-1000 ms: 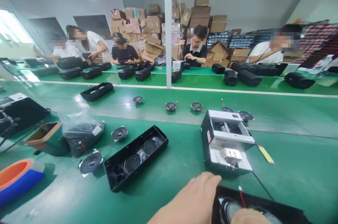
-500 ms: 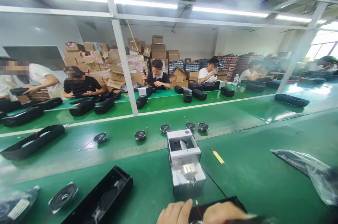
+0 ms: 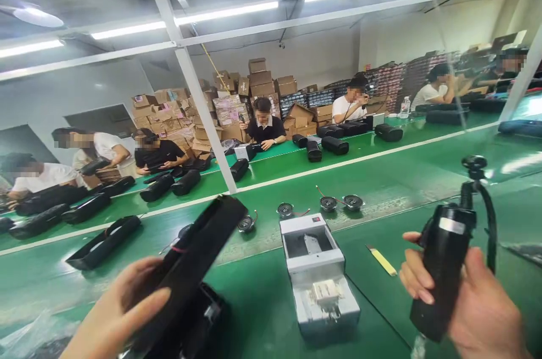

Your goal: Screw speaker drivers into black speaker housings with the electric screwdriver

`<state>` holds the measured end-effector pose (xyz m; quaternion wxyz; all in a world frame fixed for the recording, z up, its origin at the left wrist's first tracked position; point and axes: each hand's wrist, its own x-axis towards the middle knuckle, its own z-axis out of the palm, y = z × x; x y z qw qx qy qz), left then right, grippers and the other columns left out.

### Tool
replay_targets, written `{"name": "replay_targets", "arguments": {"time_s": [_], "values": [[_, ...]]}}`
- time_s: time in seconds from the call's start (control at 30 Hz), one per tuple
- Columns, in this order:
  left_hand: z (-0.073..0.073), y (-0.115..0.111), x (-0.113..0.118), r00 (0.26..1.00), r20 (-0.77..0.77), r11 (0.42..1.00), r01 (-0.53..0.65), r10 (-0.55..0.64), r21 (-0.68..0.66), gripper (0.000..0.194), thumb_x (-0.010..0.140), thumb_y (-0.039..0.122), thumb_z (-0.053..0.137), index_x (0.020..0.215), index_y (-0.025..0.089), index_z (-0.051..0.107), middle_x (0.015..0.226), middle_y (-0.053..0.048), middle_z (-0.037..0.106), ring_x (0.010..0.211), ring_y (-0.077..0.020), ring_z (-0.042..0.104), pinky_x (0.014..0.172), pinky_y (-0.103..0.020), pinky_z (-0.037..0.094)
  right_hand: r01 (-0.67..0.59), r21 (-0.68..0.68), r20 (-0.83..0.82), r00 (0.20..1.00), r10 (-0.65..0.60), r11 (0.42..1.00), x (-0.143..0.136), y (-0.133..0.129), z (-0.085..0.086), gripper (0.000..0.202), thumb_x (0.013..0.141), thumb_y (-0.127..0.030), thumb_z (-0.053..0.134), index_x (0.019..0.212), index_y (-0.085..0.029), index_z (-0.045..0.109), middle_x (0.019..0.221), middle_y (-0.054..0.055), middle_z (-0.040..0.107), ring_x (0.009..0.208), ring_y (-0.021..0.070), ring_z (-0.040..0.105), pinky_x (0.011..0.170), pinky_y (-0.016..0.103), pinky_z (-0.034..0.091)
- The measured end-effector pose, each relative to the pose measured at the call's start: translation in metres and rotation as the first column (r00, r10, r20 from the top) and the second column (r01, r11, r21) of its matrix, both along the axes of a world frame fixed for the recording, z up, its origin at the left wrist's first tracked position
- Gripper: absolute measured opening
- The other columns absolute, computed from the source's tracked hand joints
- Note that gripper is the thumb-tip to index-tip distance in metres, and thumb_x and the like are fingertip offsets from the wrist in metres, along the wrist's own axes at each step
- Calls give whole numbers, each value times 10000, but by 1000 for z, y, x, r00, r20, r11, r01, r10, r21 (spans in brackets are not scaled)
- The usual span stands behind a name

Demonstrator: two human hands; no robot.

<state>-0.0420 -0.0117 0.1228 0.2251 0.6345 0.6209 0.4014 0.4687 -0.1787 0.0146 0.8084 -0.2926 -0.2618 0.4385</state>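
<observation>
My left hand (image 3: pixel 122 311) is closed around a long black speaker housing (image 3: pixel 203 252), lifted and tilted, with a bit of red wire showing at its side. Below it on the green bench lies another black housing (image 3: pixel 209 314), partly covered by the raised one. At the right, my right hand (image 3: pixel 478 297) grips an upright black electric screwdriver (image 3: pixel 444 268), its curved cord and hanger at the top. A clear or whitish tip shows at its lower end. Between the hands stands a white screw feeder (image 3: pixel 319 268) with a red switch.
A yellow utility knife (image 3: pixel 381 261) lies right of the feeder, beside a dark cable. Several round speaker drivers (image 3: pixel 353 202) and an open black housing (image 3: pixel 104 243) rest on the belt beyond. Plastic bags lie at both sides. A white post (image 3: pixel 207 122) rises ahead; co-workers sit across.
My hands were close together low in front of the feeder; now they are apart. The left has raised a housing leftward, and the right holds up the screwdriver. The view has tilted and shifted.
</observation>
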Motion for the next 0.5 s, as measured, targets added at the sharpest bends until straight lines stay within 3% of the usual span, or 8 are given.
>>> {"name": "replay_targets", "arguments": {"time_s": [0.03,0.1,0.17,0.23,0.33,0.5], "values": [[2,26,7,999,-36,997,-1,-2,-82,862,679,763,814,1356,255,654,1398,-98,763,1276,-383,726,1053,-472,630,-33,-10,-3,999,33,999,-3,4,-6,637,1020,-769,420,1221,-259,745,633,20,546,481,164,500,482,323,440],[-4,78,28,993,-100,984,-71,56,-162,813,850,682,756,1453,169,567,1303,-145,779,1144,-353,776,1008,-486,635,-97,-25,0,995,97,995,-7,8,-13,622,1005,-772,476,1227,-255,741,645,23,574,490,166,522,499,319,442],[-16,123,52,973,-194,963,-167,126,-211,650,969,582,741,1435,154,593,1287,-144,756,1107,-319,764,998,-518,624,-140,-35,4,990,140,990,-9,9,-16,616,987,-783,528,1235,-257,730,664,18,594,516,160,541,525,305,440],[-29,154,73,948,-275,948,-225,159,-227,483,1038,493,723,1394,176,643,1340,-125,714,1146,-292,730,1005,-527,616,-164,-42,8,986,165,986,-11,10,-18,616,983,-793,543,1241,-260,716,679,10,607,529,147,545,536,286,427],[-44,175,92,934,-339,957,-196,115,-214,406,1055,429,724,1376,188,665,1385,-114,688,1180,-286,712,1002,-515,623,-177,-36,32,984,178,984,-15,12,-22,666,979,-823,509,1245,-245,705,658,1,600,476,132,516,510,282,416],[-62,179,100,921,-390,986,-56,-11,-160,419,1052,399,732,1405,190,650,1418,-121,675,1199,-292,709,1011,-521,623,-140,-81,88,985,147,987,-16,13,-24,690,989,-835,441,1249,-249,698,649,2,577,474,140,509,508,294,436]]}}
